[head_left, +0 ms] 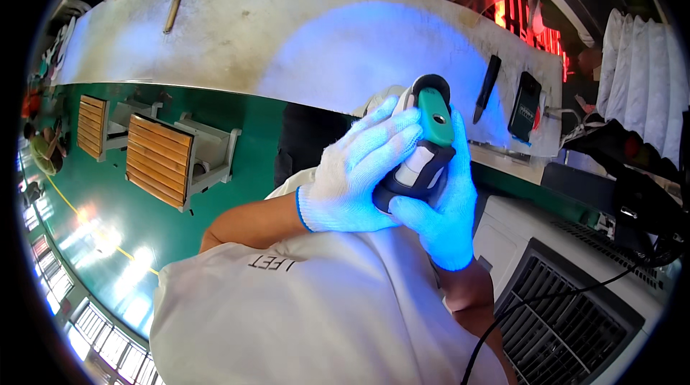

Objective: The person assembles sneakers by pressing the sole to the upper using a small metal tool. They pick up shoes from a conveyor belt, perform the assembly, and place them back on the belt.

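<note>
In front of my chest I hold a shoe in dark and white with a green shoe last [435, 118] set inside it; a round hole shows in the last's top. My left hand [363, 173], in a white knit glove with a blue cuff, wraps the left side of the shoe [413, 173]. On its other side my right hand [447, 205], gloved alike, closes round it with the thumb across the near end. Bluish light falls on both gloves. My fingers and palms hide much of the shoe.
Beyond my hands runs a long pale worktable [237, 19]. On it lie a black-handled knife [487, 89], a dark phone [525, 106] and a thin stick-like tool [176, 3]. Wood-slatted stools [159, 161] stand left. A vented machine [568, 313] and black cable sit right; a person [46, 151] is far left.
</note>
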Demonstrator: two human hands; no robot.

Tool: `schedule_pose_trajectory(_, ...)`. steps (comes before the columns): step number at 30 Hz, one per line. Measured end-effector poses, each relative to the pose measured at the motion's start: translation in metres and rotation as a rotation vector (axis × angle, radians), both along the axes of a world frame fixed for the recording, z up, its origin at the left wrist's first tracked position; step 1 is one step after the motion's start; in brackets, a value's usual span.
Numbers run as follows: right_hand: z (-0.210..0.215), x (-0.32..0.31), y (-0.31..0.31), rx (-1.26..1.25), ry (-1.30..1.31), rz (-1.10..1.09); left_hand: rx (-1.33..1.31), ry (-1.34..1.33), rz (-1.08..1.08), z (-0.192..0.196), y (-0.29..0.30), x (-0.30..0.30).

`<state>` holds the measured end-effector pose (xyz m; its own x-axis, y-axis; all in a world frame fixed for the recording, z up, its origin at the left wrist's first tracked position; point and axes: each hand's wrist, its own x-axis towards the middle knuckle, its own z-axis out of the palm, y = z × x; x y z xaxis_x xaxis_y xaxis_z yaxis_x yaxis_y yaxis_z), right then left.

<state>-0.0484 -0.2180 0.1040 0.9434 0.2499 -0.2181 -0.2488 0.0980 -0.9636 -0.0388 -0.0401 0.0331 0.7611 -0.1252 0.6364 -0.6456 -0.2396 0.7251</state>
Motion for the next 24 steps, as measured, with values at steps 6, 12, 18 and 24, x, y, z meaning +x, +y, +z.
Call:
schedule_pose_trajectory(6,-0.014,-0.016,0.041,-0.295,-0.325,-0.186,0.068,0.095,0.009,0.02,0.022,0.007)
schedule_pose_trajectory(12,-0.06,0.041,-0.007,-0.227,-0.403,-0.276,0.212,0.153,0.125,0.03,0.078,-0.021)
schedule_pose_trajectory(18,-0.141,0.175,-0.083,-1.435,-0.508,-0.46,0.271,0.244,0.222,0.029,0.094,-0.037)
schedule_pose_trajectory(24,-0.159,0.192,-0.095,-1.281,-0.623,-0.113,0.325,0.502,0.242,0.048,0.097,-0.034)
